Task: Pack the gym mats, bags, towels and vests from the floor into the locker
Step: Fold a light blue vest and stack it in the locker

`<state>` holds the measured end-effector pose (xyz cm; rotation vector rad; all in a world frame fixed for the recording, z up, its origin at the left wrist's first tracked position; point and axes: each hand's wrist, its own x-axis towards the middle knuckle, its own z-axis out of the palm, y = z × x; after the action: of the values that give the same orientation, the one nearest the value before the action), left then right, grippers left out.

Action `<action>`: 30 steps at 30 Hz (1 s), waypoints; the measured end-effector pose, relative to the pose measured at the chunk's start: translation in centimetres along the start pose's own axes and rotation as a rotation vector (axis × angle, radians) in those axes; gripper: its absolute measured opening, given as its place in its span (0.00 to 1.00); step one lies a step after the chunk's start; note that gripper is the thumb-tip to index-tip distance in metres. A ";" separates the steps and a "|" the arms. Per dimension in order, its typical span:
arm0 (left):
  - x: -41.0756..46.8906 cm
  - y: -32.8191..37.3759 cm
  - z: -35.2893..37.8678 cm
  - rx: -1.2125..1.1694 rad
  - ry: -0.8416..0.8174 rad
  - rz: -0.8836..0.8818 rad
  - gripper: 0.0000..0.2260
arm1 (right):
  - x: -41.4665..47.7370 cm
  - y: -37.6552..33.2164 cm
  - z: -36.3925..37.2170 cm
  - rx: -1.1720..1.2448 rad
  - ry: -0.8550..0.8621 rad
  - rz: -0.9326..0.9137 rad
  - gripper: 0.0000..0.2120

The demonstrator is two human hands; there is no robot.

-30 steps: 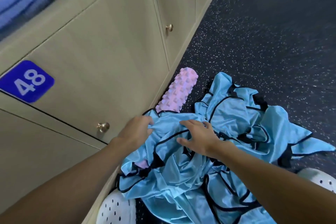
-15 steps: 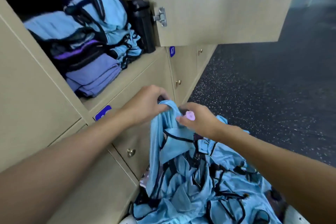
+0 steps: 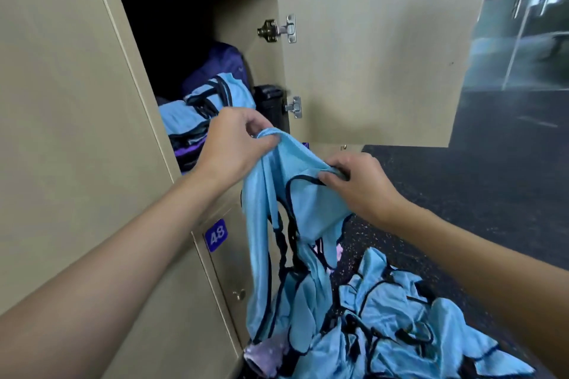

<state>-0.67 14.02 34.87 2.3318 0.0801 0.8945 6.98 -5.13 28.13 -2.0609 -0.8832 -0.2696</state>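
Note:
A light blue vest [image 3: 295,209] with black trim hangs in the air in front of the open locker [image 3: 184,49]. My left hand [image 3: 237,144] pinches its top edge on the left, and my right hand [image 3: 360,184] grips the same edge on the right. Its lower end trails down into a heap of more blue vests [image 3: 394,323] on the dark floor. Inside the locker lie folded blue vests [image 3: 197,111], purple cloth [image 3: 184,154], a dark purple bag [image 3: 221,68] and a black bottle [image 3: 269,101].
The locker door [image 3: 385,64] stands open to the right. Below is a shut locker with the label 48 [image 3: 216,235] and a round knob [image 3: 239,295]. A pink roller end [image 3: 264,357] pokes out under the heap. Speckled dark floor [image 3: 462,194] stretches to the right.
Both hands took hold of a vest on the floor heap and lifted it up to the level of the open locker. My view rose from the floor to the locker.

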 end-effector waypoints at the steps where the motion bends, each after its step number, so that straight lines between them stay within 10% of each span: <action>1: -0.3 -0.6 -0.1 0.006 -0.021 -0.019 0.05 | -0.1 0.1 -0.3 0.004 0.023 0.001 0.09; 13: -1.6 -4.8 2.3 0.197 -0.237 -0.086 0.05 | 1.2 2.2 -0.8 -0.069 -0.004 0.054 0.18; 18: -2.9 -3.3 4.5 -0.225 -0.470 -0.094 0.30 | 1.2 1.3 -0.1 -0.007 -0.062 0.054 0.19; 21: -3.5 -2.9 5.8 -0.337 -0.520 -0.077 0.21 | 1.0 0.8 0.2 0.050 -0.106 0.053 0.17; 25: -3.3 -2.7 5.7 -0.336 -0.364 -0.074 0.02 | 0.7 0.6 -0.1 0.147 -0.099 0.068 0.11; 30: -1.2 -3.9 3.1 -0.370 -0.056 -0.147 0.12 | 0.1 1.9 -0.8 0.312 -0.281 0.191 0.05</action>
<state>0.95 15.17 30.11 1.9768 0.0557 0.7037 8.43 -6.44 27.52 -1.8964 -0.8262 0.2537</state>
